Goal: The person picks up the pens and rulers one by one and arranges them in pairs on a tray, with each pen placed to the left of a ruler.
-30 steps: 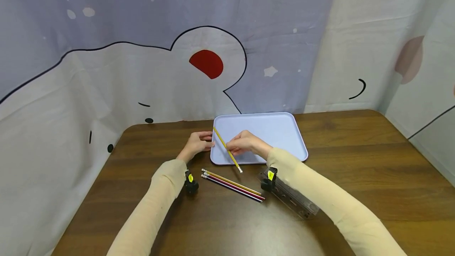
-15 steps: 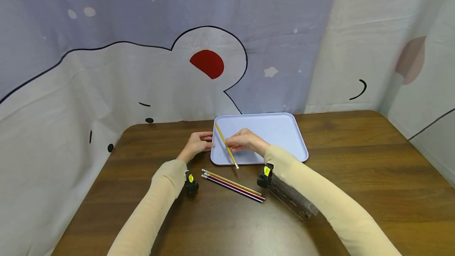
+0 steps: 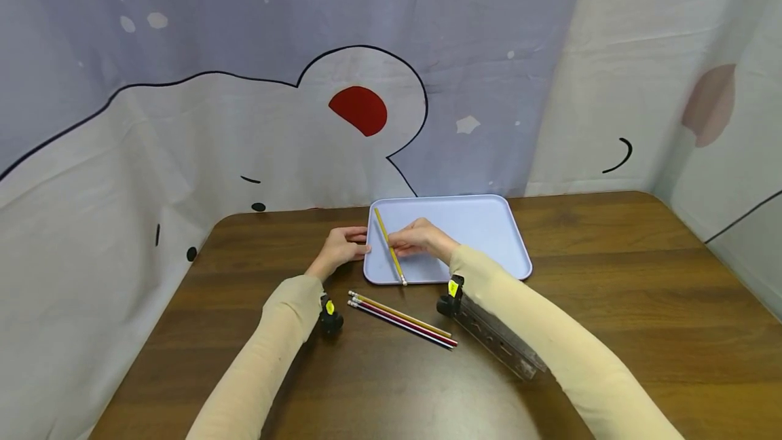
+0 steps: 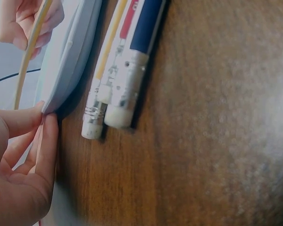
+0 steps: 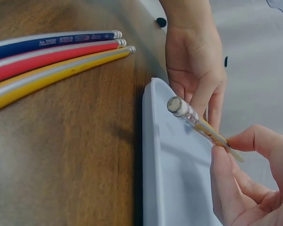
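Note:
My right hand [image 3: 423,239] pinches a yellow pencil [image 3: 381,224] between thumb and fingers, above the left part of a pale lavender tray [image 3: 476,240]. The pencil slants; its white eraser [image 5: 176,105] points toward the near side, over the tray's near rim in the head view. My left hand [image 3: 339,248] holds the tray's left rim, thumb on top and fingers against the outside, as the left wrist view shows. In front of the tray, a yellow pencil [image 5: 68,70], a red pencil [image 5: 61,55] and a dark blue pencil [image 5: 66,41] lie side by side.
A clear plastic box-like object [image 3: 497,341] lies on the wooden table [image 3: 611,277], partly hidden beneath the right forearm. Behind the table hangs a printed curtain [image 3: 256,127]. Each wrist carries a small black camera.
The right hand has carried the yellow pencil slightly farther from me, and the pencil has become a little steeper in view. My left hand stays on the tray's rim.

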Available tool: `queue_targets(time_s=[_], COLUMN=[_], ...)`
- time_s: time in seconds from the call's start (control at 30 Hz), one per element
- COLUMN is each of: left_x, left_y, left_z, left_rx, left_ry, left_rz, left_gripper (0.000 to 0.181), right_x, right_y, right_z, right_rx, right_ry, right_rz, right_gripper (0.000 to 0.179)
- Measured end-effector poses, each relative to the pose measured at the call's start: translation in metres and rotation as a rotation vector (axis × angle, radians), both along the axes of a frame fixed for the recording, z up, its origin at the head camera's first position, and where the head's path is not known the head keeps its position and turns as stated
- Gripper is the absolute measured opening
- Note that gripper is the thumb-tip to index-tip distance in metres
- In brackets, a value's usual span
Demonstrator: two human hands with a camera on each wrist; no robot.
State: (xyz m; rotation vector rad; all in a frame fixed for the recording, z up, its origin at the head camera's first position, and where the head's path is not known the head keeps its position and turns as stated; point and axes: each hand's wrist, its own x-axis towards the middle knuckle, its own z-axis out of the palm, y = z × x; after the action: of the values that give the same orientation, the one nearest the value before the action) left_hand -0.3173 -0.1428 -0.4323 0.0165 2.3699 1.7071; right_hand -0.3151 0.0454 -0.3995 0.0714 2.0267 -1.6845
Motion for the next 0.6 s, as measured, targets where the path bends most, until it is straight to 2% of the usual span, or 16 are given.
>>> queue_targets(time_s=[0.3, 0.6], left_x=[0.002, 0.0036], left_y=[0.0008, 0.0027], left_z=[0.0009, 0.0018], left_rx=[0.0, 0.016], left_ry=[0.002, 0.004], left_rz=[-0.003, -0.005], left_gripper=[0.051, 0.05], right_x=[-0.01, -0.0112], right_y=[-0.0006, -0.0006], right_z=[-0.0033, -0.0023], right_rx=[-0.004, -0.013], right_ry=[-0.008, -0.003], right_rz=[-0.028, -0.03], right_gripper=[0.029, 0.03])
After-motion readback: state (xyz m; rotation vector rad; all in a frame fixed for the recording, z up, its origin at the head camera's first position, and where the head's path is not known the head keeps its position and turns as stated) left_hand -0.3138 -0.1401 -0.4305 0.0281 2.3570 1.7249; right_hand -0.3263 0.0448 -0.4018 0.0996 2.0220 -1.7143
